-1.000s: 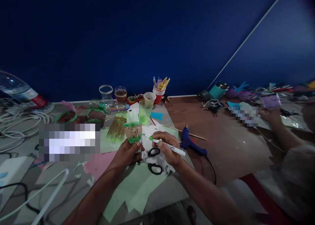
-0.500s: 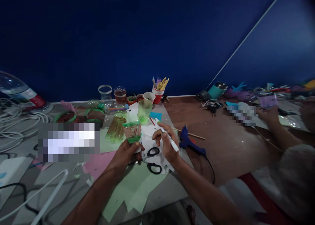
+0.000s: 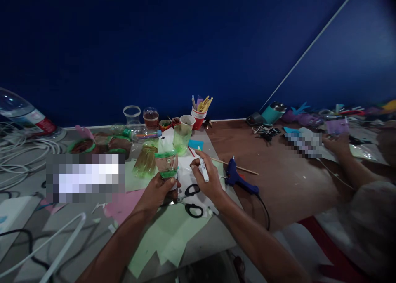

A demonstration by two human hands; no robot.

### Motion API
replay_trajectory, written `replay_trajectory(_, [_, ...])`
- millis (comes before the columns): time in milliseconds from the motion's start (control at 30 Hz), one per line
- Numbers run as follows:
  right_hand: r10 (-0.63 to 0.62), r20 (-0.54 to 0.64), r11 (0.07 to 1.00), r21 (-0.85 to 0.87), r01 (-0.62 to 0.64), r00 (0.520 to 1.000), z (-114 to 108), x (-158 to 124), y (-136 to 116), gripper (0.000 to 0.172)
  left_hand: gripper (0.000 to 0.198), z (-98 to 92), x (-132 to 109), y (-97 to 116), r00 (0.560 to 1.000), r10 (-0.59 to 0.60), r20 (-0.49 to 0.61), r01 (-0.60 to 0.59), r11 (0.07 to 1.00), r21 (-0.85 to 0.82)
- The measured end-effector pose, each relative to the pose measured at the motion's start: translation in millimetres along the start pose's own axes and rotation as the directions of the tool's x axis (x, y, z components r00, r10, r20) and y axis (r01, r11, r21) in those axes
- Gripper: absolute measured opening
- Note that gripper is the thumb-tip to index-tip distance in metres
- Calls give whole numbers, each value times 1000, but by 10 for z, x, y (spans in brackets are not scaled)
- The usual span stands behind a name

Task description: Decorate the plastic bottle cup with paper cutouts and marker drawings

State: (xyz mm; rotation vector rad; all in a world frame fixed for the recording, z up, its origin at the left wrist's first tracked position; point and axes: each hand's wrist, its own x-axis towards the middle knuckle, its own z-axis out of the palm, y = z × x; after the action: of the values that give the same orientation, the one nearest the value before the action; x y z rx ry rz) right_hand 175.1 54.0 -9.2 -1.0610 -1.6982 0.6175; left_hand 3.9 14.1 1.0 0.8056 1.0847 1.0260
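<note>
My left hand [image 3: 161, 191] is closed around the lower part of a small cup [image 3: 166, 164], painted brown with green at the rim and base. A white marker pen [image 3: 203, 170] lies in the grip of my right hand [image 3: 208, 180], to the right of the cup and apart from it. Scissors with black handles [image 3: 194, 210] rest on white paper [image 3: 185, 165] between and below my hands. Behind the cup stands a translucent cup [image 3: 182, 137] smeared with green. A brown and green painted piece of clear plastic [image 3: 146, 161] lies to the left.
A blue glue gun [image 3: 239, 178] and a wooden stick [image 3: 244, 168] lie right of my right hand. Red cups [image 3: 198, 120] holding plastic cutlery stand by the wall. Cut green paper [image 3: 167, 237] and pink paper [image 3: 123, 206] lie in front. Another person's arm [image 3: 349, 159] reaches in at right.
The marker has turned in my right hand, from slanting across the fingers to more upright, and that hand has shifted slightly left. My left hand still holds the cup in nearly the same place.
</note>
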Motion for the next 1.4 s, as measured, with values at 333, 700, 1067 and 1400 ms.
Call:
replay_trajectory(333, [-57,-126,969,232,85,990,-6,-74,-73,27,41,-11,-6,-6,1000,-22,4,22,999,42])
replay_trajectory(700, [-282,-18,937,209,279,959,-64,-67,-243,23,43,-21,35,-10,997,-74,3,73,995,61])
replay_trajectory(1067, [-270,29,949,177,261,962,-47,-73,-235,22,43,-39,48,-54,998,-58,28,57,998,30])
replay_trajectory(1400, [-281,2,943,189,276,960,-46,-70,-229,23,43,-41,50,-61,998,-54,22,53,998,29])
